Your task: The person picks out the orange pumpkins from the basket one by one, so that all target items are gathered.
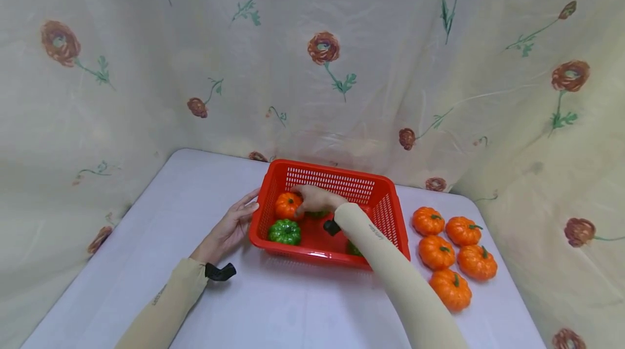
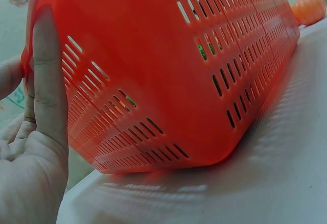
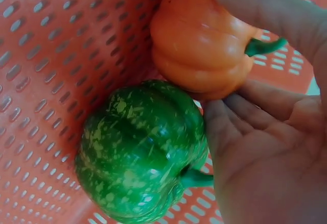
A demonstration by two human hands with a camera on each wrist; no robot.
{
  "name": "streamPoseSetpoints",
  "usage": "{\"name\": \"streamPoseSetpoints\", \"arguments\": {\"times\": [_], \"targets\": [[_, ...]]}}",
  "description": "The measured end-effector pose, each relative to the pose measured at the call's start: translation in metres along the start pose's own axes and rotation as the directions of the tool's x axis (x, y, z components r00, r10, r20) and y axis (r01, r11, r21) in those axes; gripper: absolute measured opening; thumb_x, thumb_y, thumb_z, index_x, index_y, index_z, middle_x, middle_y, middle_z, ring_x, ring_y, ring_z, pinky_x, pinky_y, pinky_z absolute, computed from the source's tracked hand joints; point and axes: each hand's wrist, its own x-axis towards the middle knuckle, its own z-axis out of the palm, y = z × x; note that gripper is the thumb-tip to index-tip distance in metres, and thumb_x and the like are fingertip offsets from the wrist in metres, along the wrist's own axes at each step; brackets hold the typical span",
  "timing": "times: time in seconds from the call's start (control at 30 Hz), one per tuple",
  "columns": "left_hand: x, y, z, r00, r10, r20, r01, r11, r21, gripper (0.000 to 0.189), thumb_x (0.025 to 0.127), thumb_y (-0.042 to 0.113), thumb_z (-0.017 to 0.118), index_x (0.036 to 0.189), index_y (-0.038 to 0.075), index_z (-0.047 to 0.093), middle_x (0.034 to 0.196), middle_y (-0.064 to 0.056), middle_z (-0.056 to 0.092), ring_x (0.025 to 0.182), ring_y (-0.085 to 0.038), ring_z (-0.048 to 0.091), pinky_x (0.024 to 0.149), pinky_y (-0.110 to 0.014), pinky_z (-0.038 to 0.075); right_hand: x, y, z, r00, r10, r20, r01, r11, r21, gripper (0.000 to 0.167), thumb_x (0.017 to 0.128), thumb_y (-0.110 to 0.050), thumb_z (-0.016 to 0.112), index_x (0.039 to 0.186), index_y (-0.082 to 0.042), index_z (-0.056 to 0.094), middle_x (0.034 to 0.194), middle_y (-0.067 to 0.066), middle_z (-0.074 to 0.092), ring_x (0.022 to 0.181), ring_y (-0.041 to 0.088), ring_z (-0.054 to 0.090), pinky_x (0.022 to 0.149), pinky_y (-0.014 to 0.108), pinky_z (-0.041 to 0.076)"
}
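Note:
A red plastic basket with slotted walls stands on the white table. My left hand holds its left rim, with one finger laid along the outer wall in the left wrist view. Inside the basket, my right hand grips a small orange pumpkin with a green stem, thumb on one side and fingers on the other. This pumpkin is at the basket's left end. Right beside it sits a speckled green pumpkin. Two more green ones show partly, one behind the right hand and one half hidden by the right forearm.
Several orange pumpkins are grouped on the table to the right of the basket. A flowered curtain hangs behind the table and along its sides.

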Motion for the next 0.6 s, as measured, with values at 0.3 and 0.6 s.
{"name": "streamPoseSetpoints", "arguments": {"times": [0.3,0.6], "targets": [[0.0011,-0.0002,0.0011,1.000,0.027,0.010,-0.027,0.999,-0.019,0.057,0.102,0.002,0.041,0.154,0.011,0.020,0.145,-0.013,0.047,0.115,-0.016,0.063,0.099,-0.033,0.049,0.0002,-0.0015,0.0042,0.999,0.021,-0.028,-0.023,0.997,-0.067,0.076,0.081,-0.024,0.078,0.145,-0.007,0.042,0.139,0.009,0.051,0.115,0.021,0.052,0.102,0.037,0.048],[-0.0008,0.0007,0.0021,1.000,0.011,0.003,-0.011,1.000,0.015,0.059,0.102,0.005,0.044,0.155,0.014,0.019,0.150,-0.013,0.039,0.122,-0.020,0.059,0.103,-0.040,0.040,-0.0074,0.0043,0.0024,0.996,0.005,-0.093,-0.013,0.996,-0.089,0.063,0.079,-0.031,0.076,0.131,-0.003,0.052,0.108,0.007,0.060,0.089,0.019,0.055,0.077,0.030,0.051]]}}
